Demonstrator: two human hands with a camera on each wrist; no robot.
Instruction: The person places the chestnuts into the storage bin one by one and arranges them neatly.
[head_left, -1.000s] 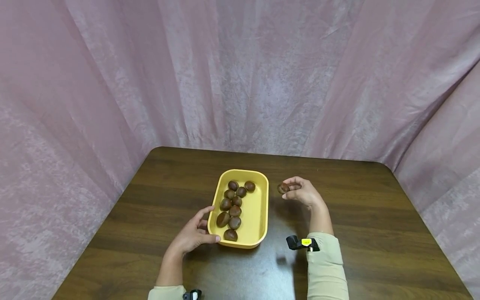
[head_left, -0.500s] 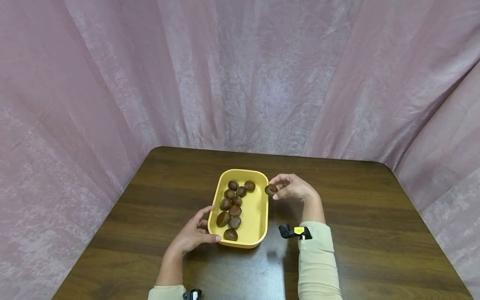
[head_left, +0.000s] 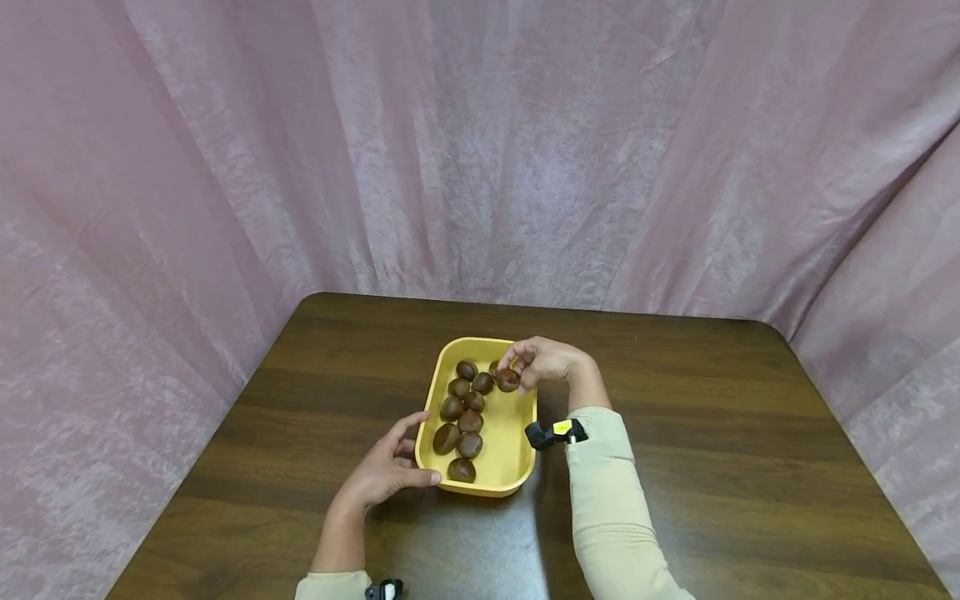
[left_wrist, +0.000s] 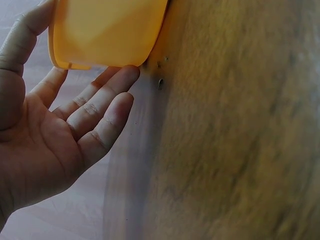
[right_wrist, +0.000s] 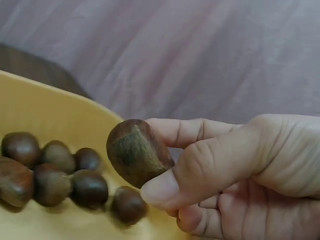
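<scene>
Pinched between the thumb and fingers of my right hand (head_left: 551, 362) is a brown chestnut (right_wrist: 138, 152), held over the back right part of a yellow rectangular tray (head_left: 517, 433). Inside the tray, several chestnuts (head_left: 470, 422) lie mostly in two uneven rows along the left side. One more chestnut (right_wrist: 128, 205) there is partly covered by the held one in the head view. My left hand (head_left: 382, 468) holds the tray's front left corner, thumb on the front rim and index finger at the left rim. In the left wrist view its other fingertips (left_wrist: 131, 73) support the tray's outer wall.
The tray stands on a dark brown wooden table (head_left: 735, 467) with rounded far corners. Pink velvety curtains (head_left: 525, 150) hang behind the table and at its sides. A black wrist camera (head_left: 557, 432) on the right sleeve overlaps the tray's right rim in the head view.
My right hand has moved left with the chestnut, from beside the tray, past its right rim, to over its inside. The left hand and the tray have stayed in place.
</scene>
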